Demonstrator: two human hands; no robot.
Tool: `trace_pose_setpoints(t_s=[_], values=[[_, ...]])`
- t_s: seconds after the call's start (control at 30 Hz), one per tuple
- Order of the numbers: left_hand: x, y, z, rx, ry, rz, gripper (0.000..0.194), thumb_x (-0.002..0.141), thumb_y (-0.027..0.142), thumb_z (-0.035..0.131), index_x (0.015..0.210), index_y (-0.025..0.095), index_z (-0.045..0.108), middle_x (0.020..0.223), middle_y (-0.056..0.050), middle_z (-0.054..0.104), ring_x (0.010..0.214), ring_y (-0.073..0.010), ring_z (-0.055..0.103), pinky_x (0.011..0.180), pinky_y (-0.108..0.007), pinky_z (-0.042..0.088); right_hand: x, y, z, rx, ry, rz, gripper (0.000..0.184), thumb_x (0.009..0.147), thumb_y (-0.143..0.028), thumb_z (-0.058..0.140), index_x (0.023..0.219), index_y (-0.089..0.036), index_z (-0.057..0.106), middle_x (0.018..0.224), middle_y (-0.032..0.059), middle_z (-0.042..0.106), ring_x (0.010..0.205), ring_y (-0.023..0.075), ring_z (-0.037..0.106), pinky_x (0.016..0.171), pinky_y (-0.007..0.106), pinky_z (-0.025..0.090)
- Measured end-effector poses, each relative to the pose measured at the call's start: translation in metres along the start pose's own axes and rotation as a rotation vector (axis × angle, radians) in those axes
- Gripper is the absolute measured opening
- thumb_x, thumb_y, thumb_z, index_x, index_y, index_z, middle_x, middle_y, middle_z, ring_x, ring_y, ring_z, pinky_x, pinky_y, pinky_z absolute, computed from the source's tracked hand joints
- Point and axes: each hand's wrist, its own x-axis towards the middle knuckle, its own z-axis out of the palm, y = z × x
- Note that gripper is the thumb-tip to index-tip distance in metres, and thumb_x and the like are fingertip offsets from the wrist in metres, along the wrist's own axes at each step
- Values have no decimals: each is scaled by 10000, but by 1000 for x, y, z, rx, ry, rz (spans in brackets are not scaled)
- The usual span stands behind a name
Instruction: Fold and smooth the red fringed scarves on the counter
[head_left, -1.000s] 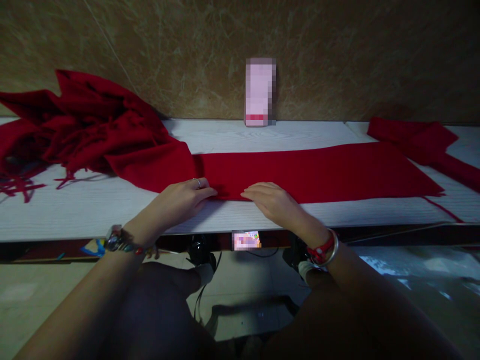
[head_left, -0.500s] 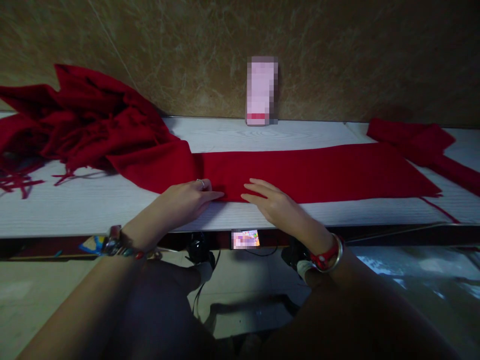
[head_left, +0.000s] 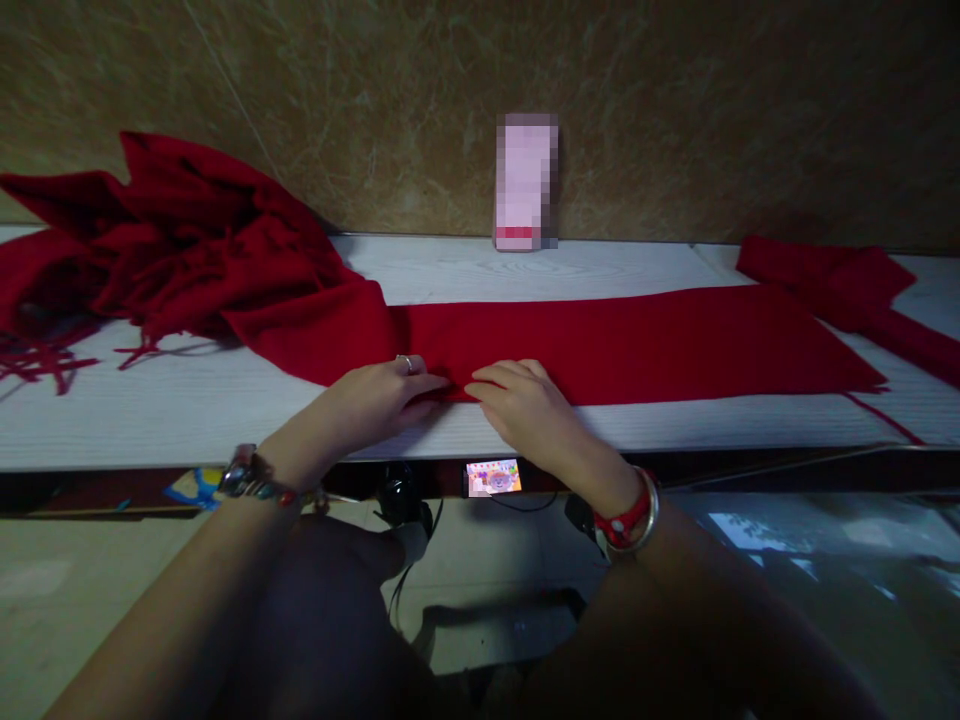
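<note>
A long red scarf (head_left: 637, 345) lies flat across the white table, its near edge running under my fingers. My left hand (head_left: 375, 400), with a ring on it, pinches that edge just left of the middle. Close beside it, my right hand (head_left: 525, 405) has its fingers bent together on the same edge; its thumb is mostly hidden. To the left the scarf runs into a crumpled heap of red fringed cloth (head_left: 225, 240).
Another folded red cloth (head_left: 832, 280) lies at the right. A blurred pink box-like thing (head_left: 525, 185) leans on the brown marbled wall (head_left: 375, 110). Below the table's front edge (head_left: 187, 458), a lit phone screen (head_left: 493, 477) shows between my arms.
My right hand has moved left, nearer my left hand, and its fingers have closed from spread to bent together. My left hand stays almost in place on the edge.
</note>
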Motion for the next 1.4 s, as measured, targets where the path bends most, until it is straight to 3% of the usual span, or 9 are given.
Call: trace_pose_setpoints(t_s=[0.2, 0.3, 0.4, 0.57, 0.67, 0.83, 1.03, 1.17, 1.4], values=[[0, 9, -4, 90, -56, -342, 396, 934, 335, 360, 1233, 197, 580, 1080, -131, 616, 838, -240, 644, 661, -321, 504, 1, 14, 10, 37, 13, -256, 209, 876, -93, 505, 937, -145, 699, 921, 78, 689, 857, 178, 584, 765, 317, 471], [1, 14, -5, 152, -70, -411, 393, 919, 293, 375, 1236, 171, 573, 1052, -145, 616, 813, -259, 650, 606, -321, 497, 0, 21, 14, 64, 66, -324, 228, 884, -95, 486, 951, -134, 700, 912, 86, 678, 854, 176, 575, 768, 315, 481], [8, 16, -4, 148, -73, -382, 390, 910, 246, 367, 1227, 154, 574, 1026, -144, 620, 825, -255, 647, 592, -307, 497, 1, 24, 15, 97, 80, -337, 233, 876, -91, 489, 957, -129, 704, 910, 90, 673, 856, 183, 570, 778, 325, 483], [26, 8, -2, 53, -17, -253, 359, 872, 174, 415, 1180, 144, 596, 1096, -122, 617, 984, -225, 605, 803, -302, 497, 1, 26, 17, 166, 76, -302, 249, 839, -67, 522, 987, -140, 708, 953, 86, 679, 889, 184, 571, 826, 336, 476], [28, 9, -6, 93, -44, -329, 338, 867, 184, 427, 1142, 131, 616, 1071, -124, 631, 977, -236, 609, 822, -319, 495, 2, 26, 18, 181, 64, -277, 258, 836, -70, 523, 993, -157, 709, 965, 76, 680, 893, 176, 575, 842, 336, 474], [20, 28, -17, 168, -144, -505, 376, 922, 239, 339, 1195, 140, 577, 1101, -152, 596, 862, -256, 645, 672, -335, 518, 2, 26, 17, 203, 47, -273, 263, 839, -71, 518, 1002, -156, 706, 983, 75, 677, 901, 174, 575, 848, 340, 470], [18, 34, -12, 124, -97, -417, 397, 856, 93, 366, 1216, 132, 528, 1109, -141, 562, 906, -215, 624, 731, -300, 512, -1, 25, 19, 213, 72, -250, 246, 859, -88, 507, 1006, -144, 696, 982, 83, 681, 913, 172, 576, 855, 342, 474], [15, 29, -7, 77, -21, -441, 324, 836, 126, 416, 1131, 110, 550, 1065, -138, 579, 902, -218, 615, 761, -319, 512, -3, 25, 18, 209, 76, -248, 251, 860, -77, 489, 1002, -131, 689, 976, 85, 687, 913, 174, 585, 854, 340, 475], [10, 41, -20, 112, -152, -506, 291, 855, 151, 384, 1026, 107, 614, 1023, -148, 626, 873, -279, 641, 697, -363, 511, -4, 23, 14, 190, 102, -185, 219, 850, -96, 516, 955, -144, 703, 970, 79, 699, 969, 189, 583, 887, 379, 412]])
